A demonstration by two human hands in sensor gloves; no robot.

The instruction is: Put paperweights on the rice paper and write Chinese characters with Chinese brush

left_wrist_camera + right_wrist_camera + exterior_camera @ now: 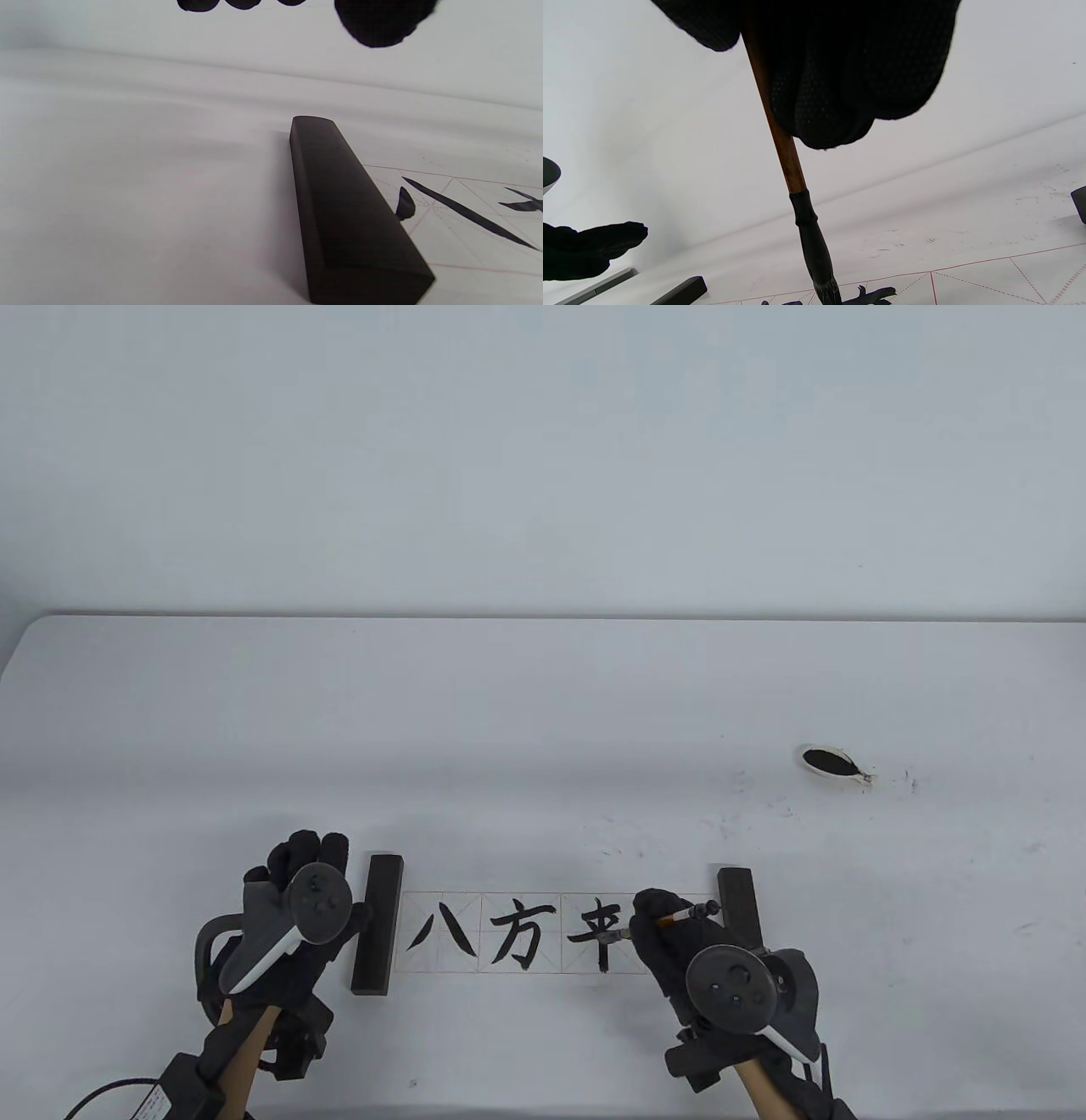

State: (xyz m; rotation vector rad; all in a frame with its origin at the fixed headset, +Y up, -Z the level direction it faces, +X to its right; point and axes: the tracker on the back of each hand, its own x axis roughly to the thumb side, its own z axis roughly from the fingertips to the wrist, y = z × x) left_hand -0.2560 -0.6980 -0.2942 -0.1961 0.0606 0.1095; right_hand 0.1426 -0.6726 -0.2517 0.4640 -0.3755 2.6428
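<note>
A strip of gridded rice paper (509,903) lies near the table's front edge with three black characters on it. A dark paperweight (377,925) lies across its left end and another paperweight (736,899) across its right end. My right hand (657,912) grips the brown-shafted brush (685,913). The brush's black tip (826,290) touches the paper (967,284) at the third character. My left hand (310,848) lies flat on the table just left of the left paperweight (348,212), fingers (382,21) relaxed, holding nothing.
A small white ink dish (836,763) with black ink sits at the right rear of the white table (543,712). Ink specks mark the table around it and behind the paper.
</note>
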